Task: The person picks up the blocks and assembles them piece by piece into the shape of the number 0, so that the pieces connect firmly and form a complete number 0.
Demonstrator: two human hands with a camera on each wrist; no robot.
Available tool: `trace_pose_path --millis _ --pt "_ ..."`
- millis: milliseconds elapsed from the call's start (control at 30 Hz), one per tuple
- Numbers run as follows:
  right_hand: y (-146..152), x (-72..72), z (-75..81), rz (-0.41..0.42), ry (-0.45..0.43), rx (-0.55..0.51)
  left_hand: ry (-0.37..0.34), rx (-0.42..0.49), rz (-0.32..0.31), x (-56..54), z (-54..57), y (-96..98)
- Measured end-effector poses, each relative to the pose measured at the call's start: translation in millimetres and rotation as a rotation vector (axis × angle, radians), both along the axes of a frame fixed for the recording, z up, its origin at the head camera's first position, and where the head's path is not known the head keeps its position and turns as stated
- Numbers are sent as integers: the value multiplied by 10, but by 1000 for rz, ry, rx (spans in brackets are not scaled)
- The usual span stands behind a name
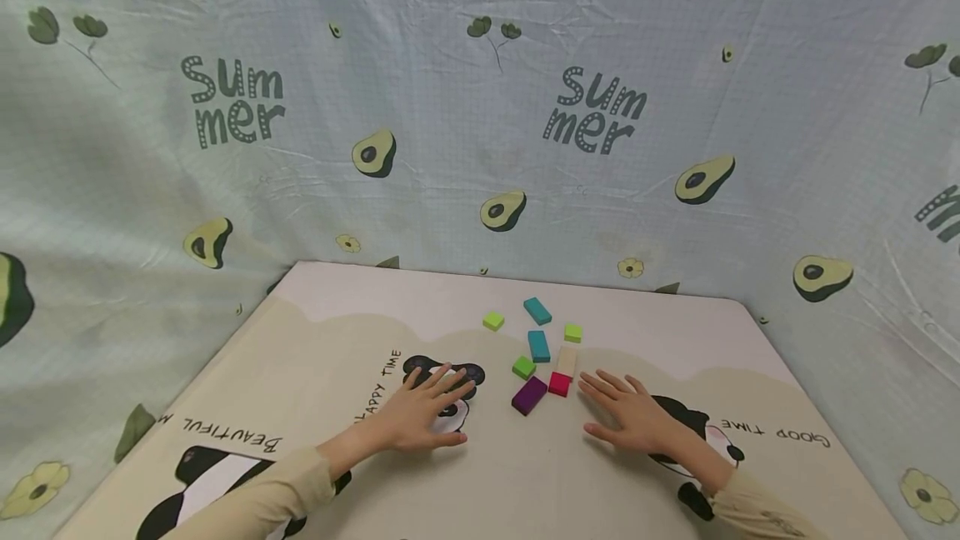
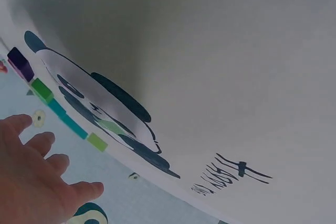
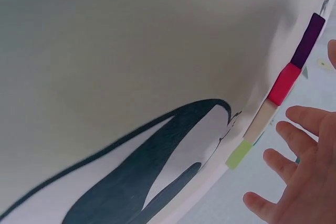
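Observation:
My left hand (image 1: 422,417) is spread, fingers apart, over a printed panda face left of a loose group of blocks. Across from it, my right hand (image 1: 628,417) is also spread, its fingertips close to the red block (image 1: 558,384). Both hands hold nothing. Nearest to me in the group lies a purple block (image 1: 529,396), between the two hands. A cream block (image 1: 567,362) lies just behind the red one. Around them are two teal blocks (image 1: 538,346) and three green ones, including a green block (image 1: 524,367) beside the purple one.
The blocks lie on a table (image 1: 555,473) covered with a beige and pink panda-print cloth. Behind and at both sides hangs a pale curtain (image 1: 435,48) printed with avocados and lettering. A lime green block (image 1: 493,321) sits apart at the group's far left.

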State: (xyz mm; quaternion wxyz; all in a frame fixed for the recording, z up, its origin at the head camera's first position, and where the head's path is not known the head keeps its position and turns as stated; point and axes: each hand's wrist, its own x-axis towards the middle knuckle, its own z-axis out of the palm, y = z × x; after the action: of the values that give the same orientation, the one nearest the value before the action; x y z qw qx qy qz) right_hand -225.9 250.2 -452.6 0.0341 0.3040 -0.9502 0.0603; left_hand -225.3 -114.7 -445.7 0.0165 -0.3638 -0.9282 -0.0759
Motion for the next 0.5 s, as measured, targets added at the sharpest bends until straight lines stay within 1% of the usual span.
trace_pose_path --millis 133,267,500 --pt "-43 -33 -17 18 17 -6 -19 -5 -30 2 -2 64" --pt "-80 -78 -29 25 16 3 -30 -15 -53 3 12 141" --pt "-135 -164 -24 57 24 17 -33 -9 -129 -17 33 280"
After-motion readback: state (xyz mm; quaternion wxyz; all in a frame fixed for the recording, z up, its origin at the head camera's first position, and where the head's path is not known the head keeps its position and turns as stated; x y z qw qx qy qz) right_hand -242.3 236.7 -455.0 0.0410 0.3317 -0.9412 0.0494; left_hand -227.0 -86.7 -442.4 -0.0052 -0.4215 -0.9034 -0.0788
